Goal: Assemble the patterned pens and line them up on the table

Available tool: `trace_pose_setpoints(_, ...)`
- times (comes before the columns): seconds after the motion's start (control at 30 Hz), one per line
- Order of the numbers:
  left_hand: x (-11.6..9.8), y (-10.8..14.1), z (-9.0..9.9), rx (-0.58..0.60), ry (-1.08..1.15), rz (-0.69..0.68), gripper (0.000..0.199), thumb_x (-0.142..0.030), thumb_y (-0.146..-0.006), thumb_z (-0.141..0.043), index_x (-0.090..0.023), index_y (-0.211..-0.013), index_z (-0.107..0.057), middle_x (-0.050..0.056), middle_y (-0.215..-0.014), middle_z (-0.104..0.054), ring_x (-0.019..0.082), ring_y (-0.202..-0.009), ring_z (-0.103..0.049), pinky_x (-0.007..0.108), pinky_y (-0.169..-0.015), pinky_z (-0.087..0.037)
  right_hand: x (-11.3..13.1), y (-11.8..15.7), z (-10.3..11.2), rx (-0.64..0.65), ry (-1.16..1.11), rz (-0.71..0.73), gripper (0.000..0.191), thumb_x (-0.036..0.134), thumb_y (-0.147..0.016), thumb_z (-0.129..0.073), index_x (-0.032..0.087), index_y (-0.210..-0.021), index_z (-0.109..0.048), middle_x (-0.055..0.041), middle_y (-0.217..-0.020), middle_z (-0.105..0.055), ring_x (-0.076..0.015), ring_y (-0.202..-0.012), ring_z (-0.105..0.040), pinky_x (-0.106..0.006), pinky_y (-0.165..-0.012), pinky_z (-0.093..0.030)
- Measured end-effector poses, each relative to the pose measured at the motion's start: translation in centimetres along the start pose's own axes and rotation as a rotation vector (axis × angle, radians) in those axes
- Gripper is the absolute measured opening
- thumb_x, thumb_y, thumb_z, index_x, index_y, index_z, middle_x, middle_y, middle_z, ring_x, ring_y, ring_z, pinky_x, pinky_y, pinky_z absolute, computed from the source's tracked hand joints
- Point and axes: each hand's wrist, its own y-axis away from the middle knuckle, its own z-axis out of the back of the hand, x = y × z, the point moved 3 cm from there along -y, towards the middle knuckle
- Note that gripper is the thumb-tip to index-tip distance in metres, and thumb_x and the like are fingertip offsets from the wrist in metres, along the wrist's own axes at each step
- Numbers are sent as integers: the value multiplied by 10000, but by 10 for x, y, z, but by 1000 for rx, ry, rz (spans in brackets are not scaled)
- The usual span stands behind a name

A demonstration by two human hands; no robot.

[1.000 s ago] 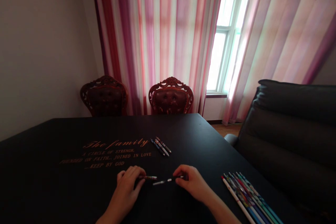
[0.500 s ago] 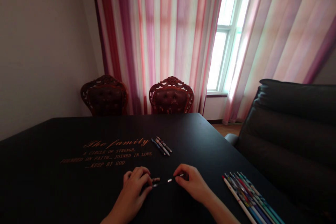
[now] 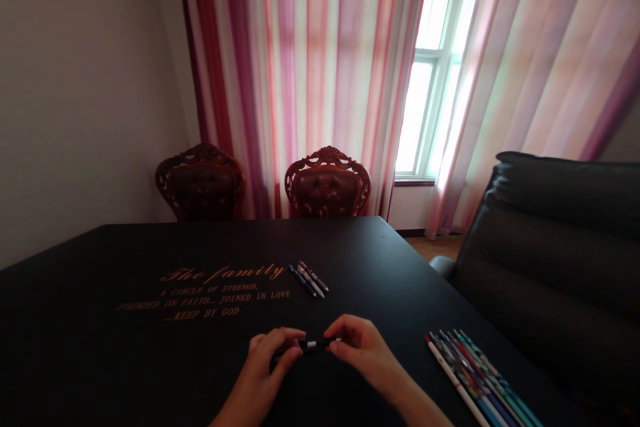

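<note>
A dark pen (image 3: pixel 312 344) with a pale band is held level between my two hands, low in the middle of the view. The fingertips of my left hand (image 3: pixel 273 360) pinch its left end, and that end is mostly hidden by the fingers. At its right end, the thumb and forefinger of my right hand (image 3: pixel 363 350) are closed on it. Beyond my hands, several pens (image 3: pixel 307 279) lie side by side on the black table (image 3: pixel 200 247).
A row of several coloured pens (image 3: pixel 475 377) lies at the lower right. Two carved chairs (image 3: pixel 327 190) stand behind the far table edge, before striped curtains. A black leather armchair (image 3: pixel 555 240) is on the right. Gold lettering marks the table's left part.
My left hand has moved right and closed on the pen's left end. The right hand still holds the other end, and the pen has shifted slightly left.
</note>
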Motion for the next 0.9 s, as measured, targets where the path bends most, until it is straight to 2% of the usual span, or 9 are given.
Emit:
trace_pose_setpoints(0.13,3,-1,-15,95,460,86,331,-453,-892,-556,-199,-1049,-699,15,-733,-673,181,-724,-600,292,-732,-439,9,6,-12,63,-157,-2,213,290,-727,-760,156,-884,-708,-18,-773,-678,-160,-737,-605,-258,-676,-435)
trace_pose_setpoints(0.4,13,-1,-37,168,1005,161,378,-438,-705,-797,-162,-954,-730,20,-677,-665,120,-637,-570,217,-601,-402,5,7,-21,74,-257,-9,273,343,-683,-809,143,-825,-689,-22,-752,-706,-158,-715,-636,-258,-672,-439)
trace_pose_setpoints(0.47,17,-2,-42,207,1075,145,383,-448,-662,-826,-169,-909,-737,25,-643,-673,107,-584,-566,204,-560,-389,4,7,-24,113,-303,-16,285,348,-667,-819,143,-802,-675,-29,-733,-719,-171,-714,-660,-267,-676,-451)
trace_pose_setpoints(0.67,36,-7,-51,273,1157,120,313,-440,-659,-831,-179,-800,-732,25,-570,-675,92,-487,-556,182,-480,-347,-8,5,-36,212,-382,-56,325,376,-648,-825,153,-774,-626,-55,-705,-737,-202,-690,-693,-289,-654,-459)
trace_pose_setpoints(0.9,34,-2,-43,321,1163,168,303,-410,-675,-832,-162,-805,-717,11,-568,-661,63,-474,-527,165,-494,-321,-21,6,-34,151,-296,-107,376,425,-615,-841,161,-786,-636,-36,-729,-708,-198,-712,-678,-289,-686,-476)
